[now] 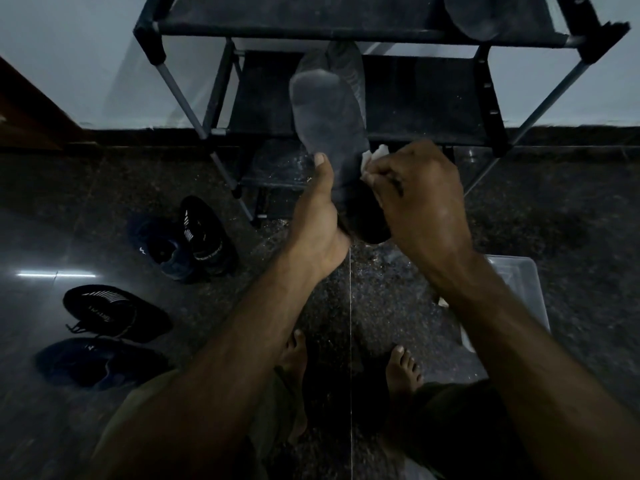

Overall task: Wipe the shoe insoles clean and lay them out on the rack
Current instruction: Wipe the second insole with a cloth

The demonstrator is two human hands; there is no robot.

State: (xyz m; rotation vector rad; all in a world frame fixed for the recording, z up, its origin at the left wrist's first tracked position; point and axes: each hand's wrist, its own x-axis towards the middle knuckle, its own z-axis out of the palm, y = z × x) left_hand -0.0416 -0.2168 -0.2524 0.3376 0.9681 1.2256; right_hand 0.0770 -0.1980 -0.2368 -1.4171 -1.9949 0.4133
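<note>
— While our left hand point(317, 216) grips the heel end of the insole point(325, 123), thumb laid along its near-left edge, what is the right doing?

— Our right hand point(415, 192) is curled round a white wipe point(372, 157), pressing it to the insole's right edge, just far of the heel. We judge the left holds the insole out stiff, toe pointing far, so the wipe has something to push against.

— And where do the cleaned ones go?

— On the rack point(346, 29), right behind it. We hold the insole over the middle shelf, so laying it down should be a short reach. A grey insole point(474, 19) already lies on the top shelf, far right, and another one point(349, 71) shows on the middle shelf behind ours.

— The shoes?

— Four dark shoes point(194, 237) sit on the floor to our left, well apart from the work. A clear plastic tub point(523, 285) stands near right, close by the wiping hand; we can't see its contents.
</note>
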